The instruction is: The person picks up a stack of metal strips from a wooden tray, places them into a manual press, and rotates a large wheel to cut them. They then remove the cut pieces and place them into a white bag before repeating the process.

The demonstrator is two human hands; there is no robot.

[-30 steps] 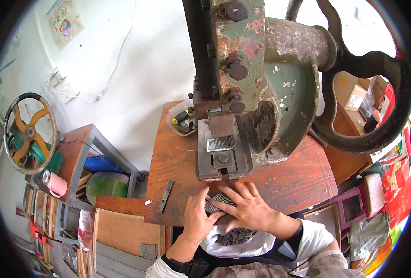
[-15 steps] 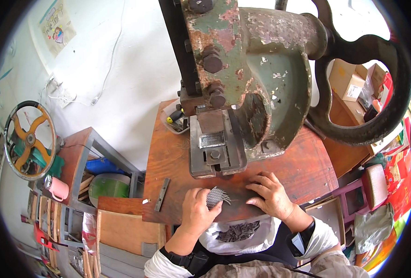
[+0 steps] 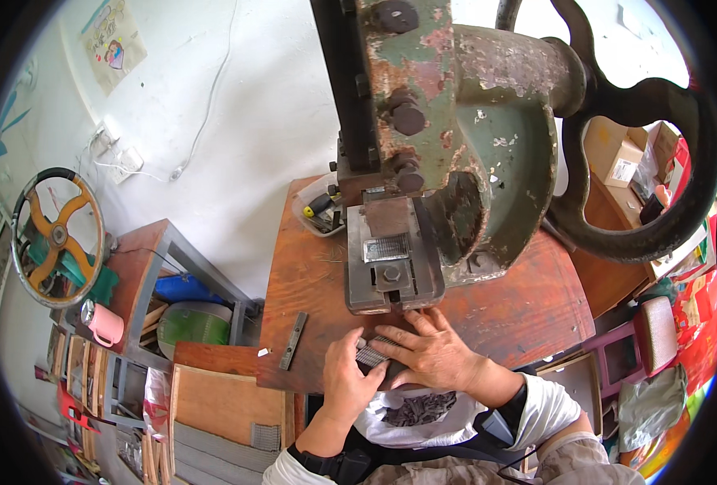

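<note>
left hand (image 3: 348,373): pinching the ridged grey bundle (image 3: 374,353)
right hand (image 3: 435,352): fingers over it; i can't tell if gripping
wooden tray (image 3: 229,392): left of hands, part filled with grey rows (image 3: 221,454)
white bag (image 3: 449,435): below hands, dark slivers (image 3: 420,408) loose, seemingly unarranged

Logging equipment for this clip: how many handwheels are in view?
2: a dark handwheel on the press, at right, and a yellow-spoked handwheel at far left; others may be hidden.
</note>
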